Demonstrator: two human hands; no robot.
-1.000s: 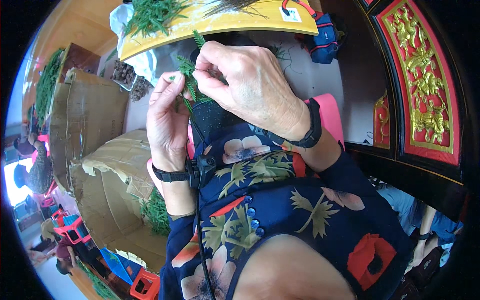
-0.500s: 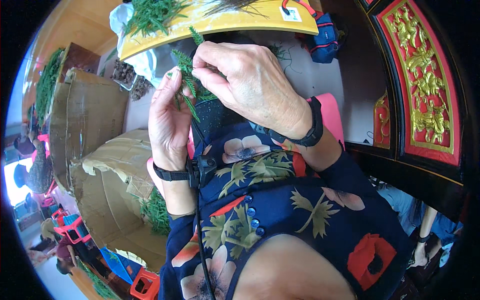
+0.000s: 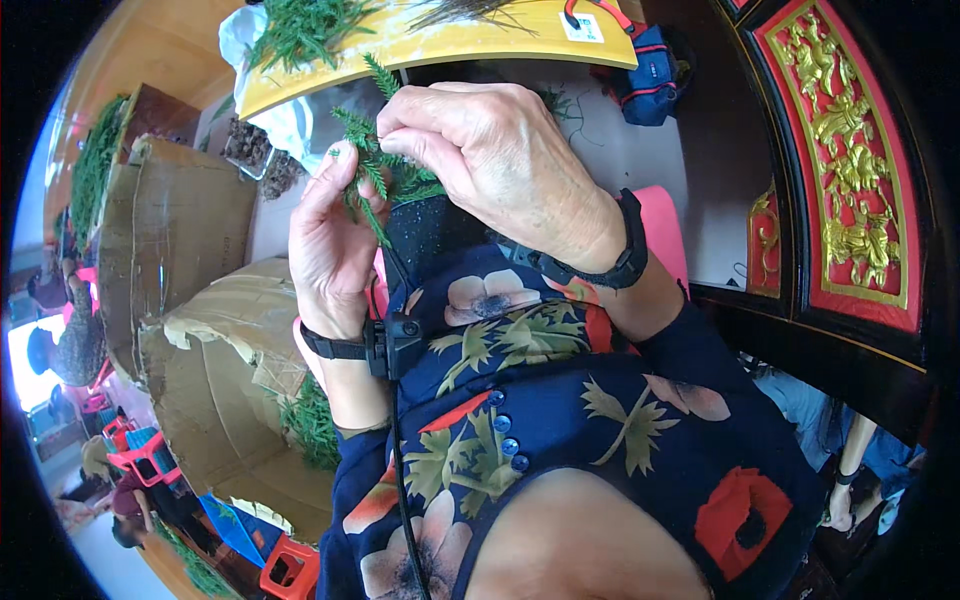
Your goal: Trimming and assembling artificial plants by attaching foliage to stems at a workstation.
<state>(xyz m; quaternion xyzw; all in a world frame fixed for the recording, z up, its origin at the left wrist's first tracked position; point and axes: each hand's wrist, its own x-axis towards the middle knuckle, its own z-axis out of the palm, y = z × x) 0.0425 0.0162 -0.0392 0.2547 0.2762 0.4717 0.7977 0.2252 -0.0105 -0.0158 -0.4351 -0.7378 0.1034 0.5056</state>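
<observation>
Between my hands is a green artificial-looking sprig (image 3: 357,130) with feathery, needle-like leaflets. My left hand (image 3: 328,245), palm up, pinches it from the left between thumb and fingers, with leaf tips hanging below the thumb. On the other side my right hand (image 3: 505,165) is closed with thumb and forefinger pressed together on the sprig's stem. Part of the greenery lies behind the right fingers, and the exact pinch point is hidden. Both wrists wear black straps, and a dark speckled surface shows below the sprig.
Ahead stands a yellow table (image 3: 440,50) bearing a pile of green sprigs (image 3: 305,32) and thin brown stems (image 3: 475,12). An open cardboard box (image 3: 225,390) with greenery is at my left. A blue bag (image 3: 650,80) hangs far right, near a carved gold-and-red panel (image 3: 850,150). Other people are further off.
Both hands have shifted slightly left with the sprig, the left hand a bit more. The sprig's upper tip has tilted left. Both grips stay closed.
</observation>
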